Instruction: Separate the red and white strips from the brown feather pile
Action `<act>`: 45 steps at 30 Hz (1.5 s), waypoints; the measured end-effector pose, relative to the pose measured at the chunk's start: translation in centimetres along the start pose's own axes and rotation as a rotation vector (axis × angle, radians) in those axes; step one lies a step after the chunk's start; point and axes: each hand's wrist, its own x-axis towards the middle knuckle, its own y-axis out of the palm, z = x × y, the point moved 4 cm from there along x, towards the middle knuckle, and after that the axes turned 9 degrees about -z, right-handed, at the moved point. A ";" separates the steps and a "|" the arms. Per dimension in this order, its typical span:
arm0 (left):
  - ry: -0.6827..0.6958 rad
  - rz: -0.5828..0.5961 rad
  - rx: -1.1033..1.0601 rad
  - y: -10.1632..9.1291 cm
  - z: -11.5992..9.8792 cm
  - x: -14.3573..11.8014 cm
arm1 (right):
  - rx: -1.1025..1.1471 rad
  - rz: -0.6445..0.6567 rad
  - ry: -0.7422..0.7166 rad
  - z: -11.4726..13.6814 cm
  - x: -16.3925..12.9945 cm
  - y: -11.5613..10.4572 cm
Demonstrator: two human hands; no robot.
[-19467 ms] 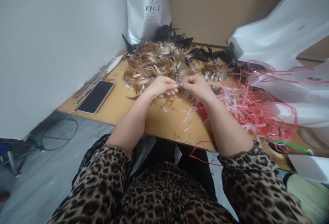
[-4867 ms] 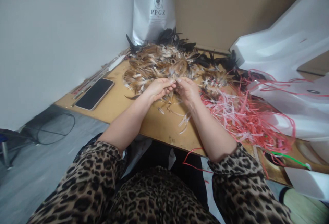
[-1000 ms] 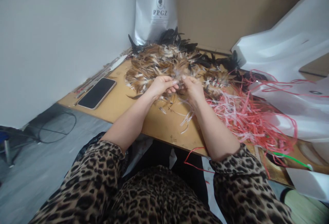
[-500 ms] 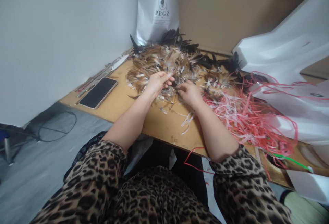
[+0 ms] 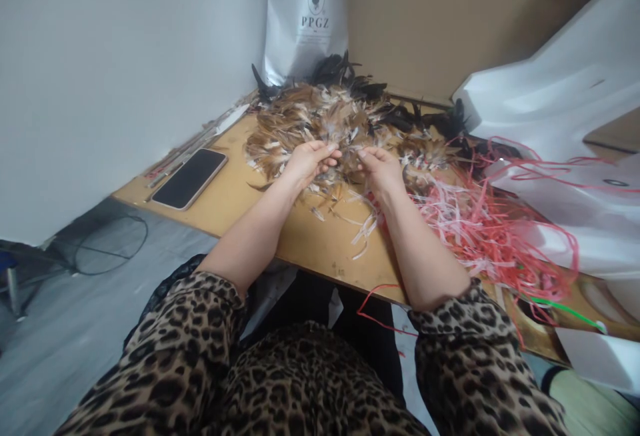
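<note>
A broad heap of brown and whitish feathers (image 5: 287, 123) covers the back of the wooden table, with black feathers (image 5: 333, 71) along its far side. Over the heap's near edge, my left hand (image 5: 313, 161) is closed, thumb pressed against the bent fingers. Whatever lies in that pinch is too small to make out. A little to its right, my right hand (image 5: 380, 168) is also pinched, its fingertips pointing at the left hand. What it grips cannot be made out among the feathers behind. A small gap separates the two hands.
A phone (image 5: 190, 178) lies at the table's left side. Tangled pink and red strips (image 5: 480, 223) spread on the right, beside white plastic sheeting (image 5: 545, 103). A silvery bag (image 5: 307, 16) stands behind the heap. Loose white strips (image 5: 367, 226) lie near the table's (image 5: 320, 249) front.
My right hand has moved up and slightly right, its fingertips now higher and pinched. My left hand stays almost in place, still pinched.
</note>
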 end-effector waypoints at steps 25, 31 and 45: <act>-0.060 -0.002 -0.113 -0.3 -0.2 0.1 | 0.267 0.134 0.326 0.0 -1.2 1.1; 0.028 -0.119 -0.098 -0.8 -0.9 0.1 | 0.319 0.166 0.353 0.5 -1.0 0.7; 0.202 0.009 0.333 1.0 -1.2 -1.1 | 0.345 0.182 0.383 1.4 -0.9 0.4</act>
